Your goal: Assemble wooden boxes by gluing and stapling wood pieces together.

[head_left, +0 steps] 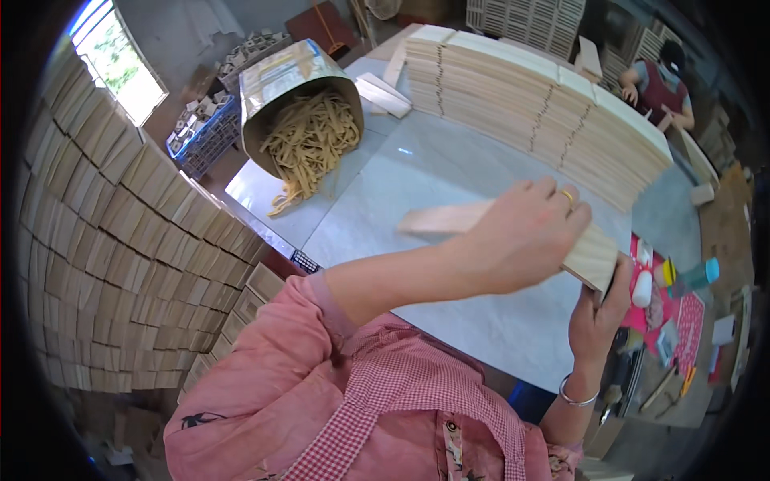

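Observation:
A pale wooden board (593,255) is held above the marble-patterned table (377,276), its far-left end (441,218) blurred. My right hand (603,309), with a silver bangle at the wrist, grips the near-right end, thumb along the edge. Across the middle of the board lies my left hand (533,232), a yellow ring on one finger. Its fingers curl over the board's far side and their tips are hidden. Whether the fingers also hold something small, I cannot tell. Behind the hands stands a long curved row of stacked thin boards (513,100) with dark marks in lines.
A square tin (301,68) lies on its side at the table's far left, tan strips (313,144) spilling out. Wood pieces (96,264) are stacked high at left. Bottles (694,276) and tools stand at right. Another person (662,84) sits at far right.

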A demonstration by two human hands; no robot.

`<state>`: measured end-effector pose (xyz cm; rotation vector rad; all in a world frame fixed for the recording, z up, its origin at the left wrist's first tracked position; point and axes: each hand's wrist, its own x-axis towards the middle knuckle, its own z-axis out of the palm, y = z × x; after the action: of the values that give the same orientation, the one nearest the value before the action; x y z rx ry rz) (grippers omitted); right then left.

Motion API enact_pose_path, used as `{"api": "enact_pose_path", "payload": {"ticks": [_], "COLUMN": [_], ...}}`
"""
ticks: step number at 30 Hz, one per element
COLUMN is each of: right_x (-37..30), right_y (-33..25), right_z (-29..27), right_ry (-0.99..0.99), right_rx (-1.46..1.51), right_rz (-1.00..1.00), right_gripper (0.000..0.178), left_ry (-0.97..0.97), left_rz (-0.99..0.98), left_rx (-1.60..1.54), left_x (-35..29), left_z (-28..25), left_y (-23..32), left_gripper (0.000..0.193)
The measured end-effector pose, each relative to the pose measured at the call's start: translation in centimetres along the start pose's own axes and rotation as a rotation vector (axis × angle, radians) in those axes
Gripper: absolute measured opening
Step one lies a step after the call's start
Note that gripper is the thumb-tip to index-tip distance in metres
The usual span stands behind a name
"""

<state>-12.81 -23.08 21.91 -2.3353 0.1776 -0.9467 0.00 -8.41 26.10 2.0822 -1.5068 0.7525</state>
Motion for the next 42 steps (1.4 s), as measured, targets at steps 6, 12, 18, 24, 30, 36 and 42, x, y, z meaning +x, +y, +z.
{"api": "enact_pose_path", "payload": {"ticks": [6, 12, 18, 24, 30, 36, 42], "right_x": [0.9, 0.8, 0.4, 0.2, 0.3, -0.1, 0.7], "right_y": [-0.7, -0.4, -0.5, -1.9, -0.9, 0.4, 0.7], "right_z": [0.7, 1.4, 2.1, 3.0, 2.7, 2.1, 2.9], "right_ry": [0.025, 0.063, 0.066, 0.163, 0.188, 0.145, 0.143], "right_rx": [0.176, 0.261, 0.336, 0.366, 0.169, 0.114, 0.146], "right_rz": [0.034, 0.033, 0.071, 0.073, -0.045, -0.081, -0.094], "right_gripper": [0.033, 0.032, 0.05, 0.069, 0.067, 0.057, 0.056], "left_ry": [-0.001, 0.034, 0.018, -0.02, -0.039, 0.188, -0.158], "left_rz": [-0.015, -0.021, -0.022, -0.008, 0.005, 0.077, -0.19], "left_rx": [-0.059, -0.043, -0.055, -0.111, -0.213, -0.349, -0.61], "left_x": [0.7, 0.7, 0.8, 0.9, 0.9, -0.3, -1.6], "left_z": [-0.6, -0.1, 0.7, 0.8, 0.6, 1.6, 2.2], "left_y": [-0.9, -0.7, -0.6, -0.3, -0.1, -2.1, -4.5], "left_gripper": [0.022, 0.02, 0.018, 0.023, 0.043, 0.069, 0.08]}}
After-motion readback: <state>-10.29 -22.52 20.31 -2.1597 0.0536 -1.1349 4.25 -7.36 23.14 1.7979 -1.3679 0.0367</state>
